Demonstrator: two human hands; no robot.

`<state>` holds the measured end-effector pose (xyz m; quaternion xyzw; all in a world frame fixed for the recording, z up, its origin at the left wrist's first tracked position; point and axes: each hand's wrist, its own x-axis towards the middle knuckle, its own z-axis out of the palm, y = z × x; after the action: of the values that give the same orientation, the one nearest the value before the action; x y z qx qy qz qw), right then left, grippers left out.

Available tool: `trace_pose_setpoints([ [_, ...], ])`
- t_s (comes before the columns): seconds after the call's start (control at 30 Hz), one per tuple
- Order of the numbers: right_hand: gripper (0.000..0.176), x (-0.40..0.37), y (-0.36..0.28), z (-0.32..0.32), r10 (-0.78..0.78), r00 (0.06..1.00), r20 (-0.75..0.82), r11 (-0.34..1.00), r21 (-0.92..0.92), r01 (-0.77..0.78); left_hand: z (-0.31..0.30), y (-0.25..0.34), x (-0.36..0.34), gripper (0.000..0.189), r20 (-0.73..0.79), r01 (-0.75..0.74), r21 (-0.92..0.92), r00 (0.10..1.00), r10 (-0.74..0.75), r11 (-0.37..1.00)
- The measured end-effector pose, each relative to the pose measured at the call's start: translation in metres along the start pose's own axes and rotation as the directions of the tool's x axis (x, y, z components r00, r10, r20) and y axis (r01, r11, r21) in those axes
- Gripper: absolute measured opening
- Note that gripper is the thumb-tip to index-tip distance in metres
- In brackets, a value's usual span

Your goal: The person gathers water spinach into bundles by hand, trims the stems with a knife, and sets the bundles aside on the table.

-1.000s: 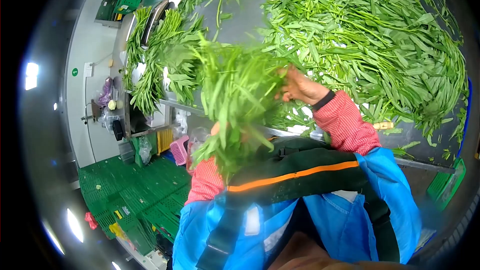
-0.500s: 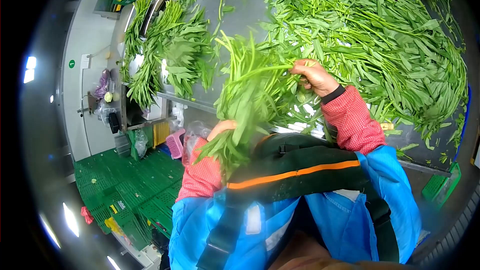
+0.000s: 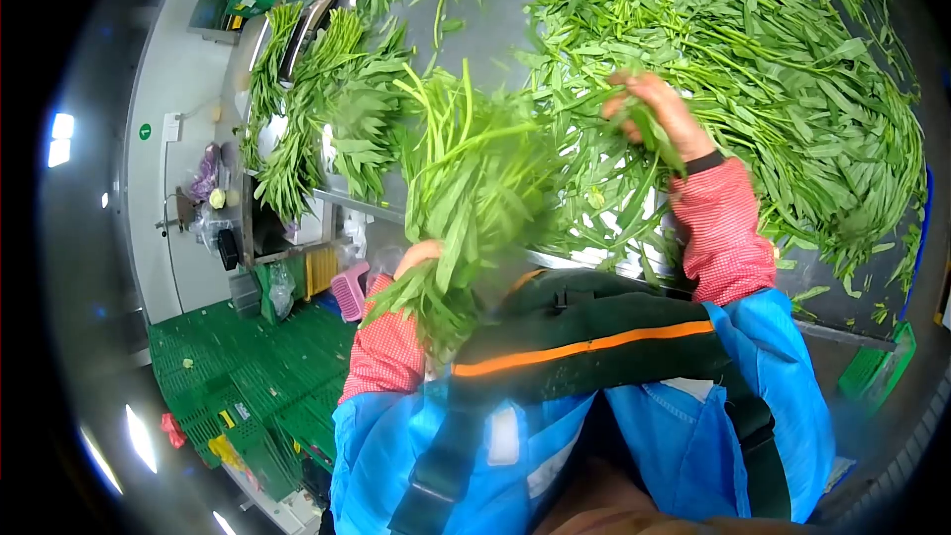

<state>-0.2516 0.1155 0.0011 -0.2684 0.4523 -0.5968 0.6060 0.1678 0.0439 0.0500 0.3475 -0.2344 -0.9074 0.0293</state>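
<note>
A loose bunch of water spinach (image 3: 466,168), stems up and leaves hanging down, is gripped in my left hand (image 3: 420,256); leaves cover most of its fingers. To the right, my right hand (image 3: 666,119) is over the edge of the big water spinach pile (image 3: 753,79). Its fingers are curled and slightly blurred, with a leafy sprig (image 3: 649,134) in them that hangs across the palm toward the table edge.
Sorted bunches (image 3: 362,119) lie at the left of the metal table (image 3: 485,25), beside a scale-like device (image 3: 309,35). Green crates (image 3: 258,367) and a pink basket (image 3: 349,289) are down to the left. Another green crate (image 3: 877,367) is at lower right.
My right hand has moved up and right, away from the bunch and the stem it pinched there. My left hand and its bunch have shifted slightly left.
</note>
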Motion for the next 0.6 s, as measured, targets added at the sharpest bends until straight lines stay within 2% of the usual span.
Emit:
trace_pose_setpoints([
  [0.03, 0.040, -0.001, -0.003, 0.020, 0.126, 0.992, 0.030, 0.992, 0.008, -0.126, 0.005, 0.006, 0.001, 0.045, -0.029, 0.000, 0.051, 1.000, 0.002, 0.999],
  [0.07, 0.043, 0.013, 0.029, 0.026, 0.010, 0.981, 0.193, 0.997, 0.068, -0.024, 0.019, 0.017, 0.002, 0.050, -0.172, 0.089, 0.129, 0.983, -0.066, 0.988],
  [0.1, 0.047, 0.004, 0.007, 0.052, 0.120, 0.974, 0.194, 0.972, -0.225, -0.075, 0.023, 0.022, 0.005, 0.055, -0.302, 0.138, 0.301, 0.952, -0.043, 0.943],
  [0.13, 0.043, 0.008, 0.015, 0.061, 0.055, 0.984, 0.169, 0.950, -0.313, 0.001, 0.028, 0.027, 0.008, 0.060, -0.421, 0.204, 0.455, 0.907, 0.008, 0.867],
  [0.17, 0.038, 0.012, 0.023, 0.071, -0.011, 0.990, 0.143, 0.913, -0.402, 0.068, 0.060, 0.032, 0.010, 0.070, -0.279, 0.032, 0.546, 0.949, 0.146, 0.837],
  [0.2, 0.031, 0.015, 0.027, 0.072, -0.027, 0.995, 0.095, 0.937, -0.345, 0.058, 0.066, 0.033, 0.014, 0.068, -0.138, -0.123, 0.728, 0.937, 0.321, 0.674],
  [0.23, 0.025, 0.018, 0.029, 0.074, -0.036, 0.998, 0.050, 0.957, -0.286, 0.049, 0.073, 0.043, 0.012, 0.065, -0.099, -0.091, 0.870, 0.931, 0.352, 0.485],
  [0.27, 0.026, 0.018, 0.028, 0.073, -0.050, 0.997, 0.056, 0.970, -0.235, 0.062, 0.084, 0.052, 0.009, 0.062, -0.058, -0.050, 0.961, 0.925, 0.375, 0.272],
  [0.3, 0.027, 0.016, 0.026, 0.068, -0.064, 0.996, 0.062, 0.980, -0.186, 0.075, 0.083, 0.056, 0.007, 0.058, -0.050, -0.065, 0.960, 0.919, 0.392, 0.273],
  [0.33, 0.028, 0.014, 0.025, 0.062, -0.079, 0.995, 0.065, 0.987, -0.138, 0.087, 0.092, 0.056, 0.008, 0.050, -0.026, -0.021, 0.996, 0.866, 0.499, 0.089],
  [0.37, 0.027, 0.018, 0.026, 0.055, -0.094, 0.996, 0.005, 0.984, -0.150, 0.093, 0.094, 0.063, 0.005, 0.047, 0.052, 0.079, 0.974, 0.833, 0.551, -0.212],
  [0.4, 0.025, 0.026, 0.029, 0.046, -0.108, 0.993, -0.055, 0.982, -0.163, 0.098, 0.095, 0.071, 0.004, 0.044, 0.142, 0.193, 0.854, 0.806, 0.575, -0.483],
  [0.43, 0.023, 0.031, 0.032, 0.040, -0.124, 0.986, -0.112, 0.979, -0.176, 0.103, 0.100, 0.074, 0.005, 0.042, 0.267, 0.189, 0.784, 0.757, 0.596, -0.592],
  [0.47, 0.025, 0.015, 0.001, 0.043, 0.038, 0.977, -0.210, 0.998, -0.043, -0.048, 0.104, 0.077, 0.003, 0.048, 0.299, 0.241, 0.740, 0.719, 0.627, -0.628],
  [0.5, 0.029, 0.011, -0.003, 0.030, 0.012, 0.980, -0.200, 0.996, 0.089, 0.006, 0.103, 0.080, 0.001, 0.049, 0.322, 0.267, 0.709, 0.701, 0.637, -0.653],
  [0.53, 0.032, 0.002, -0.016, 0.013, -0.020, 0.995, -0.096, 0.979, 0.199, 0.039, 0.102, 0.083, 0.000, 0.050, 0.346, 0.292, 0.677, 0.685, 0.642, -0.676],
  [0.57, 0.030, -0.011, -0.035, 0.002, -0.157, 0.985, 0.078, 0.940, 0.317, 0.125, 0.098, 0.085, -0.001, 0.051, 0.345, 0.322, 0.668, 0.665, 0.663, -0.671],
  [0.6, 0.027, -0.020, -0.044, -0.004, -0.227, 0.974, -0.014, 0.899, 0.380, 0.215, 0.093, 0.087, -0.002, 0.052, 0.342, 0.352, 0.660, 0.645, 0.683, -0.663],
])
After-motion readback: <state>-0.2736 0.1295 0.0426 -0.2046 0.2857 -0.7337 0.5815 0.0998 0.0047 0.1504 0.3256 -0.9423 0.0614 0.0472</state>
